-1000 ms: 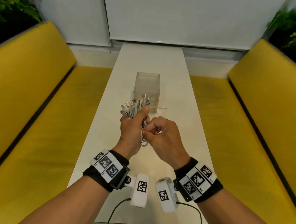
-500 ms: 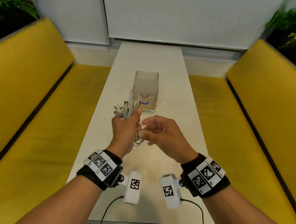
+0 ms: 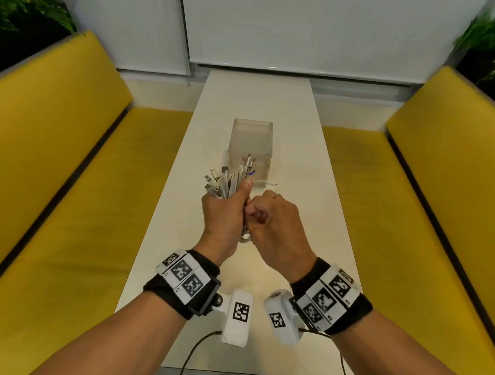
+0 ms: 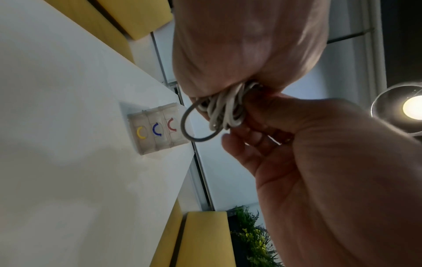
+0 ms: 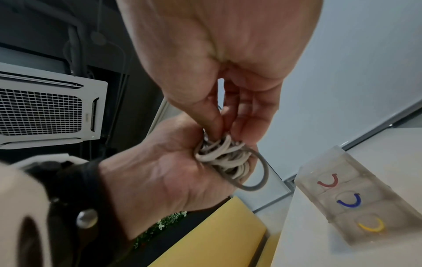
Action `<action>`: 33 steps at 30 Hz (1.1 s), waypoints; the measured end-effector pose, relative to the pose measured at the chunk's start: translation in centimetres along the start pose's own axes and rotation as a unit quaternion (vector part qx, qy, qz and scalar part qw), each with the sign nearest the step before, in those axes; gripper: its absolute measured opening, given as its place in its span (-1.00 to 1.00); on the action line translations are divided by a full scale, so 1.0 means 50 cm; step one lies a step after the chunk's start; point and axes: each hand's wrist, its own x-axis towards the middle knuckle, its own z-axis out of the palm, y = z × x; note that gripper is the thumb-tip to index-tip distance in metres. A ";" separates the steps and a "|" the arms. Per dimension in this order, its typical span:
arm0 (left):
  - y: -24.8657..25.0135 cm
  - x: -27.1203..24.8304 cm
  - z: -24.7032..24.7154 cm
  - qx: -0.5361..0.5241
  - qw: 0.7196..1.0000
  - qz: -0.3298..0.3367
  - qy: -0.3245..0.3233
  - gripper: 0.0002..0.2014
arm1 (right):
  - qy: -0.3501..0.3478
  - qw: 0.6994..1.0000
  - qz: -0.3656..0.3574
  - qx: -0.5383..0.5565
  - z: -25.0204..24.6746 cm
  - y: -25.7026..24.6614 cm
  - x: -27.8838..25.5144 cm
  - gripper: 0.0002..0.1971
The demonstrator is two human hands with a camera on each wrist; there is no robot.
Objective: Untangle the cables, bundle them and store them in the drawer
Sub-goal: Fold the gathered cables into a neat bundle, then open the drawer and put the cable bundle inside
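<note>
My left hand (image 3: 227,212) grips a bundle of white cables (image 3: 230,183) in a fist above the table, plugs fanning out upward. In the left wrist view the folded cable loops (image 4: 224,110) stick out below the fist, with a grey loop (image 4: 185,124) hanging from them. My right hand (image 3: 263,217) is pressed against the left one; its thumb and fingertips (image 5: 217,126) pinch the cable loops (image 5: 223,155) at the bundle's lower end. The translucent drawer unit (image 3: 250,146) stands behind the hands, with red, blue and yellow handles (image 5: 349,201); all drawers look closed.
A long white table (image 3: 261,100) runs away from me between two yellow benches (image 3: 67,145). One white cable end (image 3: 267,183) pokes out right of the bundle. Wrist cameras and their cords hang over the table's near edge.
Half a second ago my right hand was open beside the bundle; now it has closed in and pinches the loops. The left hand kept its grip on the cables throughout.
</note>
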 end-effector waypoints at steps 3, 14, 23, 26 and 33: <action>-0.001 0.014 -0.008 0.033 0.999 0.008 0.017 -0.79 | -0.061 0.997 -0.032 -0.018 -0.010 0.007 0.004 -0.84; 0.034 0.026 -0.015 0.122 0.989 0.077 -0.020 -0.77 | -0.026 0.913 0.183 0.363 -0.031 0.077 0.064 -0.83; 0.060 0.041 -0.022 0.131 0.984 0.110 -0.057 -0.77 | -0.006 0.958 0.256 0.128 0.096 0.245 0.210 -0.80; 0.073 0.062 -0.012 0.146 0.978 0.134 -0.058 -0.81 | -0.058 0.977 0.201 -0.032 0.128 0.262 0.264 -0.63; 0.078 0.110 -0.019 0.182 0.972 0.143 -0.045 -0.72 | -0.093 0.963 0.172 -0.186 0.159 0.278 0.351 -0.47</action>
